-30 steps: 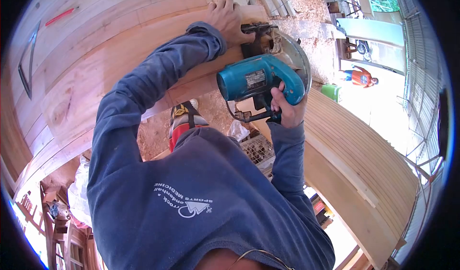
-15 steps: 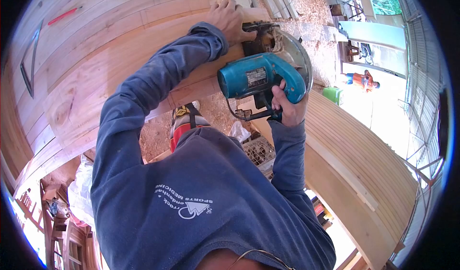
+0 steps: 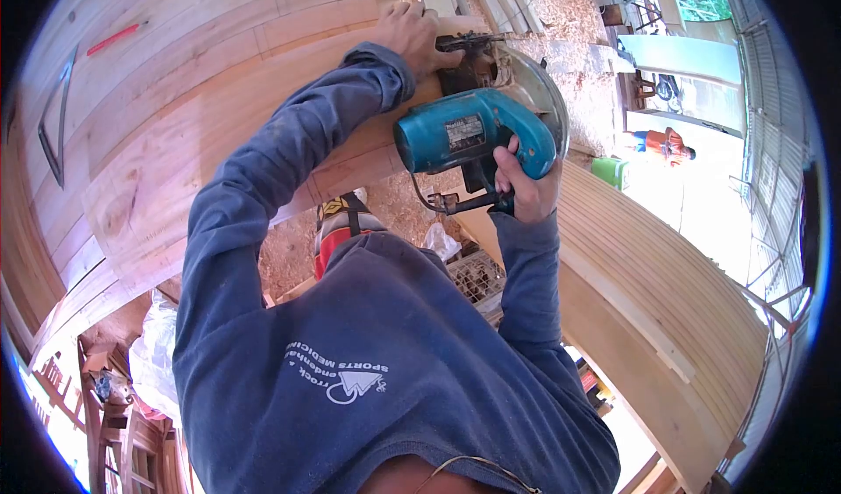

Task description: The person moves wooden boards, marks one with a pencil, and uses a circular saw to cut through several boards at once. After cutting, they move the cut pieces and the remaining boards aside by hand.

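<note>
My right hand (image 3: 528, 184) is wrapped round the rear handle of a teal circular saw (image 3: 447, 133), fingers closed near its trigger. The saw sits over the edge of a wide light wooden board (image 3: 289, 91), its round guard on the right side. My left hand (image 3: 412, 40) lies on the board's far end beside the saw's dark base plate (image 3: 469, 45), fingers bent over the wood and thumb stretched out against the base. The blade and the cut are hidden. A black cord (image 3: 420, 198) hangs below the saw.
A red pencil-like stick (image 3: 112, 40) and a dark metal square (image 3: 57, 117) lie on the boards at left. Stacked grooved planks (image 3: 648, 257) stand at right. Wood shavings and a plastic crate (image 3: 477, 277) are below. Another person (image 3: 666, 146) is farther off at right.
The saw and my right hand have shifted slightly up and to the left in view. My left hand remains beside the base with almost the same pose.
</note>
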The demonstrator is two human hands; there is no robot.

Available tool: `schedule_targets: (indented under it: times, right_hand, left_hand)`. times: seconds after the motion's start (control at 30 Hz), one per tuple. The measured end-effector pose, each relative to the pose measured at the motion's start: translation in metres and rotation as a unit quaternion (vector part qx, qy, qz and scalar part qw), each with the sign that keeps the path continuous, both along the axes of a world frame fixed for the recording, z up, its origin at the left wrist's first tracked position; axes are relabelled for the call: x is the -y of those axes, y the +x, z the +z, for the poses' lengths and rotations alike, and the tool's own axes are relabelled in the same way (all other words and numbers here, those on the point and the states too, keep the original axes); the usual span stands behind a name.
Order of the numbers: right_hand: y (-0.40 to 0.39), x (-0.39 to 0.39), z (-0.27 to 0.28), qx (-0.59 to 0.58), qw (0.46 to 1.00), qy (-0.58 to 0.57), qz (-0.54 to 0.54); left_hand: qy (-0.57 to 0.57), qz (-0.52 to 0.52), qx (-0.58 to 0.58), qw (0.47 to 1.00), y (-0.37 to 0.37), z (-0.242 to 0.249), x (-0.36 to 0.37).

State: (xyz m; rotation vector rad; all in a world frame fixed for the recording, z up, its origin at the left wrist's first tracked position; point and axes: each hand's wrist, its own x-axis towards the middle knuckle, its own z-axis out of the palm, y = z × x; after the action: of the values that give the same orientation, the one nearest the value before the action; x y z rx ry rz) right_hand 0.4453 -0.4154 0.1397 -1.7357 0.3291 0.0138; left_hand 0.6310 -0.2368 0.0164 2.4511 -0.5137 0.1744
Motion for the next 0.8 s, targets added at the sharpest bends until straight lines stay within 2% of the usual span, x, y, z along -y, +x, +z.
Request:
schedule_targets:
  times: [0.67,0.8]
  right_hand:
    - [0.0008,0.0033,-0.0031,0.013,1.0,-0.003,0.014]
    - [0.0012,0.005,-0.0025,0.009,1.0,-0.012,0.02]
  left_hand:
    - [0.001,-0.014,-0.019,1.0,-0.0034,-0.0009,-0.0009]
    - [-0.029,-0.013,-0.008,0.999,0.0003,-0.0087,-0.0001]
